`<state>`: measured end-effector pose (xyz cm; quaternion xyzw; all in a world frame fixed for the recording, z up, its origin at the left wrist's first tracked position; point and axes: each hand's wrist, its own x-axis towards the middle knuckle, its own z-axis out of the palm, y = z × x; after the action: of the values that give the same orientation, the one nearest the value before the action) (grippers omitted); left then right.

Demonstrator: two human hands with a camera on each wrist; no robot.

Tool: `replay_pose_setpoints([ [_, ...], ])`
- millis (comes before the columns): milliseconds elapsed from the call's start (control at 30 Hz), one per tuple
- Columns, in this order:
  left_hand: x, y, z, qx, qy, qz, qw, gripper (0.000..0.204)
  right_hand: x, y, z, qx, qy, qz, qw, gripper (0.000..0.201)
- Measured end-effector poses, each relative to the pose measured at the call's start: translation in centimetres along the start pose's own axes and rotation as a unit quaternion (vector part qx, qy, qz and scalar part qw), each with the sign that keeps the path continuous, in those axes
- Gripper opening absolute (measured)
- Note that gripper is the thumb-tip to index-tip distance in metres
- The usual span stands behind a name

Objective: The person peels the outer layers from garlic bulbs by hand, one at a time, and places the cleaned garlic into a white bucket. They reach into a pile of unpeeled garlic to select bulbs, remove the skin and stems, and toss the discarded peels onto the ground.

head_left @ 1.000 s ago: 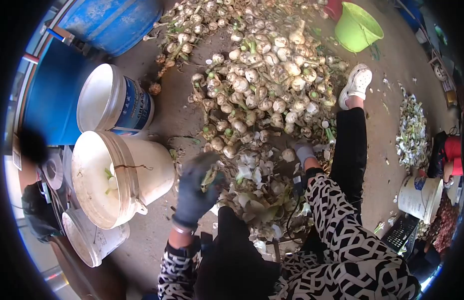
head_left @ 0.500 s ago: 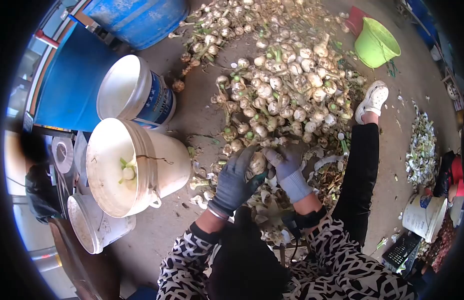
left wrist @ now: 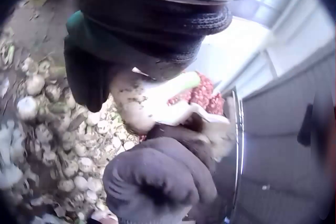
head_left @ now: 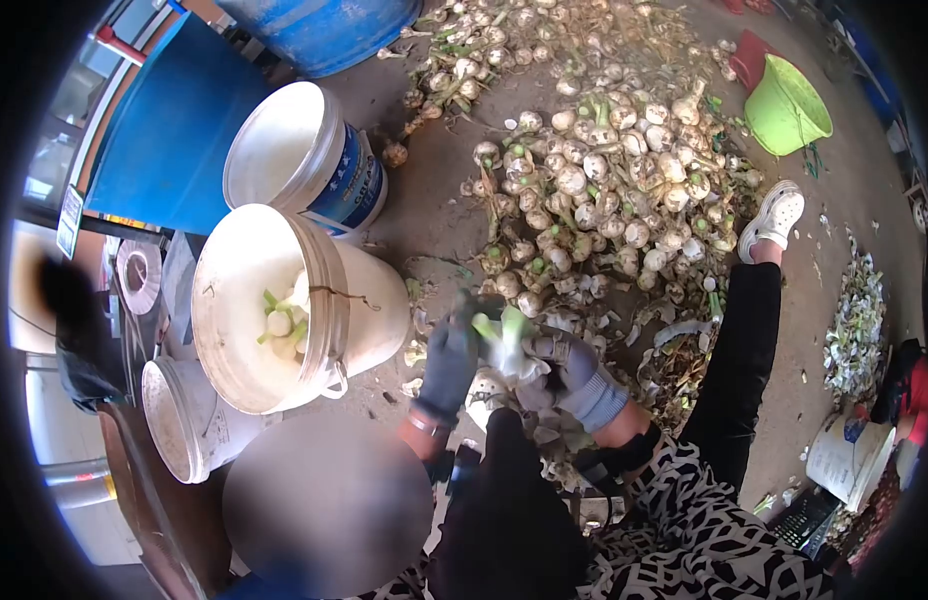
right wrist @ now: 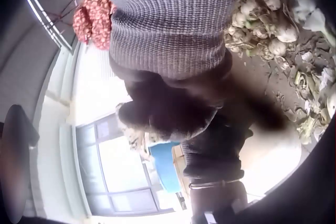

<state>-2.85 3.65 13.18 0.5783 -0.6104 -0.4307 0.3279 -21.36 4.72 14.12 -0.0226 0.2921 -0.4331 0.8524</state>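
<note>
Between the two gloved hands is a garlic bulb (head_left: 506, 350) with a green stem, its skin partly loosened. My left hand (head_left: 449, 358), in a dark grey glove, grips the bulb from the left. In the left wrist view the bulb (left wrist: 135, 103) shows dirt spots, and pale loose skin (left wrist: 212, 129) hangs beside the right glove's fingers. My right hand (head_left: 574, 378), in a lighter grey glove, pinches that skin; its fingertips are partly hidden. Just left of the hands, a white bucket (head_left: 369, 300) lies tilted with white, green-stemmed bulbs (head_left: 282, 325) inside.
A large heap of unpeeled garlic (head_left: 604, 190) spreads ahead, with peelings around the feet. Behind the tilted bucket stand a labelled white bucket (head_left: 359, 185) and blue barrels (head_left: 174, 130). A lime-green bucket (head_left: 787, 105) is at far right, near an outstretched leg (head_left: 739, 370).
The left hand went from beside the bucket to the heap's near edge, where both hands met on a dirty bulb. Now they hold it closer to the body, white and green showing.
</note>
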Motion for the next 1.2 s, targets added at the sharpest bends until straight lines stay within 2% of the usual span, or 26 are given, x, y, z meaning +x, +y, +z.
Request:
replay_pose_setpoints([
  [33,-0.7,-1.5,-0.1,0.094,-0.039,0.093,0.990,0.039,0.2,-0.3,0.2,0.028,0.034,0.020,0.999,0.018],
  [67,-0.6,0.3,0.0,-0.045,-0.085,0.046,0.994,0.037,0.2,-0.6,0.4,0.031,0.036,0.019,0.999,0.018],
  [133,-1.7,1.7,0.0,-0.158,-0.038,0.009,0.987,0.033,0.2,-0.8,0.5,0.072,-0.153,0.079,0.982,0.019],
  [267,-0.4,2.6,-0.9,-0.219,-0.028,-0.049,0.974,0.032,1.3,-0.2,-1.5,-0.005,-0.102,0.023,0.995,0.017],
  [300,0.0,3.5,-1.0,-0.381,-0.054,-0.072,0.920,0.041,0.1,-1.7,-2.3,0.121,-0.214,0.106,0.964,0.018],
  [333,0.3,4.3,-1.3,-0.530,-0.080,-0.093,0.839,0.051,-1.6,-2.7,-3.7,-0.042,-0.130,0.044,0.990,0.019],
  [400,0.7,5.3,-1.2,-0.581,-0.180,-0.057,0.791,0.057,-4.3,-2.5,-5.3,-0.285,-0.087,-0.018,0.954,0.031],
  [500,0.3,5.1,0.9,-0.681,-0.146,-0.142,0.703,0.044,-8.8,-2.7,-4.7,-0.283,-0.036,-0.023,0.958,0.034],
  [533,1.0,4.5,0.7,-0.661,-0.171,-0.112,0.722,0.044,-11.0,-2.9,-3.9,-0.354,0.055,-0.053,0.932,0.044],
  [600,1.3,4.9,0.0,-0.739,-0.143,-0.095,0.651,0.047,-13.1,-5.6,-0.7,-0.145,-0.051,-0.015,0.988,0.037],
  [633,1.4,5.8,-0.5,-0.723,-0.118,-0.140,0.666,0.051,-13.1,-5.7,-3.6,-0.366,-0.116,-0.103,0.917,0.040],
  [667,1.9,5.9,-0.7,-0.721,-0.117,-0.137,0.670,0.051,-14.8,-6.0,-3.8,-0.371,-0.087,0.030,0.924,0.043],
  [700,2.3,6.1,-0.6,-0.712,-0.099,-0.140,0.681,0.051,-17.3,-5.0,0.3,-0.485,0.006,-0.092,0.869,0.041],
  [733,2.4,6.1,-0.6,-0.703,-0.080,-0.147,0.691,0.052,-18.6,-4.9,-1.0,-0.365,-0.086,-0.062,0.925,0.038],
  [800,2.3,5.8,-1.1,-0.607,0.050,-0.141,0.780,0.060,-20.3,-5.3,-4.4,-0.136,-0.252,0.107,0.952,0.035],
  [833,1.8,5.6,-2.0,-0.230,0.132,-0.039,0.963,0.045,-20.6,-5.7,-5.0,-0.135,-0.248,0.102,0.954,0.035],
  [867,1.4,5.4,-3.1,0.184,0.188,0.080,0.961,0.036,-20.0,-7.4,-3.5,-0.220,-0.172,0.097,0.955,0.027],
  [900,0.7,7.7,-4.7,0.211,0.221,0.124,0.944,0.033,-19.5,-8.9,-2.1,-0.302,-0.087,0.092,0.945,0.020],
  [933,0.8,4.1,-8.0,0.030,0.224,0.124,0.966,0.030,-16.7,-8.6,-4.3,-0.523,-0.071,0.112,0.842,0.023],
  [967,-0.4,4.1,-10.8,-0.104,0.330,0.063,0.936,0.041,-13.6,-8.3,-5.8,-0.759,-0.103,0.067,0.640,0.027],
  [1000,-1.3,6.6,-13.8,-0.153,0.320,0.123,0.927,0.056,-12.1,-7.0,-8.0,-0.897,0.002,0.102,0.430,0.043],
  [1033,-2.1,6.7,-17.2,0.085,0.383,0.130,0.911,0.054,-10.3,-7.6,-8.1,-0.887,0.069,0.141,0.434,0.059],
  [1067,-3.5,6.1,-21.0,0.045,0.367,0.130,0.920,0.056,-8.4,-7.6,-10.7,-0.852,0.125,0.080,0.502,0.060],
  [1100,-2.4,10.6,-17.4,0.098,0.470,0.136,0.866,0.059,-5.7,-7.2,-15.2,-0.824,0.171,-0.025,0.539,0.064],
  [1167,-3.1,10.8,-17.3,0.198,0.429,0.202,0.858,0.059,0.1,-8.4,-15.8,-0.769,0.260,-0.036,0.582,0.068],
  [1200,-3.0,10.8,-16.4,0.239,0.412,0.230,0.849,0.057,3.3,-8.5,-16.1,-0.762,0.297,-0.016,0.575,0.068],
])
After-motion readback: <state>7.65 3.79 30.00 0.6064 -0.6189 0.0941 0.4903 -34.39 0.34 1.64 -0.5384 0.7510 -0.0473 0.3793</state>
